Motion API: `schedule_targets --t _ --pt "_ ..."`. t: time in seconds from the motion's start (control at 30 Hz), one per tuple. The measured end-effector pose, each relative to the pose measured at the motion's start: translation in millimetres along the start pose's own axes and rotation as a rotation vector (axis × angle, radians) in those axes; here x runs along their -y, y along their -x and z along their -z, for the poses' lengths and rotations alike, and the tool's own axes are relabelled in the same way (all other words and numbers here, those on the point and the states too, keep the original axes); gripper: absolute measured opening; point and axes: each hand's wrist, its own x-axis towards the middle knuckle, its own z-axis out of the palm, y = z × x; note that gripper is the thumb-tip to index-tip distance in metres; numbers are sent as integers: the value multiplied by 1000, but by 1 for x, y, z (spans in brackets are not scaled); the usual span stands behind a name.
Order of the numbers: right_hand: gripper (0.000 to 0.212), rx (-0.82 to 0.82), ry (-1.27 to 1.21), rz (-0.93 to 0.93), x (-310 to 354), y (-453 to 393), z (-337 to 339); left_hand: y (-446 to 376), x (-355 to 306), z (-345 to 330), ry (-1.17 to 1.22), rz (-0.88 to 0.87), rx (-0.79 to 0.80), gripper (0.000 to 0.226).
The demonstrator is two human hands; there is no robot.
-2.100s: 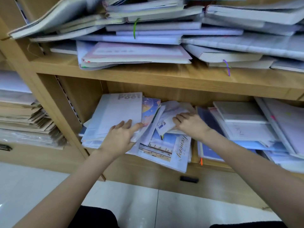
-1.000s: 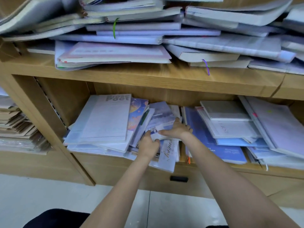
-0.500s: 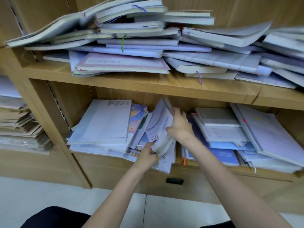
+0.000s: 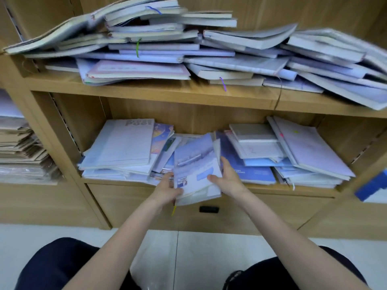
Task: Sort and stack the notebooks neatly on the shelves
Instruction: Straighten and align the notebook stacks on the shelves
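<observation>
Held a small bundle of notebooks point(image 4: 196, 170) between both hands, tilted up at the front edge of the lower shelf point(image 4: 261, 188), partly out over the drawer front below. Left hand point(image 4: 167, 190) gripped the bundle's lower left corner, fingers curled under it; right hand point(image 4: 227, 181) clasped the right edge, thumb across the pale blue cover. Hung a yellow ribbon point(image 4: 173, 210) from the bundle's bottom.

Lay close on the left a slumped pile topped by a large white notebook point(image 4: 123, 141), with a colourful cover point(image 4: 162, 137) poking out from under it, just beside the held bundle. Crowded in on the right a dark blue notebook point(image 4: 247, 170) flat on the shelf, and past it a leaning stack point(image 4: 255, 143) with a wide lilac notebook point(image 4: 310, 147) tipped against it. Left only a narrow gap between the two piles, right behind the bundle.

Sagged above, on the upper shelf point(image 4: 167, 94), an untidy heap of notebooks point(image 4: 188, 49), several overhanging its edge. Stood a stack of brown paper point(image 4: 23, 151) in the next bay to the left. Showed a black drawer handle point(image 4: 209, 209) under the bundle, white floor tiles point(image 4: 188, 258) and dark-clad knees below
</observation>
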Motion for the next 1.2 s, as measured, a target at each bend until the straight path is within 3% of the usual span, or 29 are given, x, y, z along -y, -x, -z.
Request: schedule_targets --t 0.07,0.17,0.27,0.37,0.6,0.87,1.0,1.1,1.17,1.2 --pt "72 69 212 195 1 20 12 20 10 -3 124 13 82 82" --pt "70 172 396 500 4 47 32 53 30 -13 186 -110 46 103" --pt "66 218 496 684 27 64 47 84 34 -25 224 -318 -89 103" --pt "60 163 498 844 53 72 55 105 12 -23 236 -440 -189 99" --pt "56 -64 232 1064 122 78 70 126 -76 12 60 -818 -334 95" --pt "56 -264 -390 846 205 49 95 93 -204 52 -114 -1105 -460 71" --pt "48 -445 -680 637 262 3 108 64 -242 70 -441 -1154 -630 51" --pt "51 -528 -613 367 284 -55 130 44 -236 77 -760 -1093 -692 49" --pt "61 -483 -407 183 279 -81 146 32 -227 78 -935 -973 -678 48" --pt "53 -463 -288 151 275 -83 152 28 -223 77 -979 -924 -658 48"
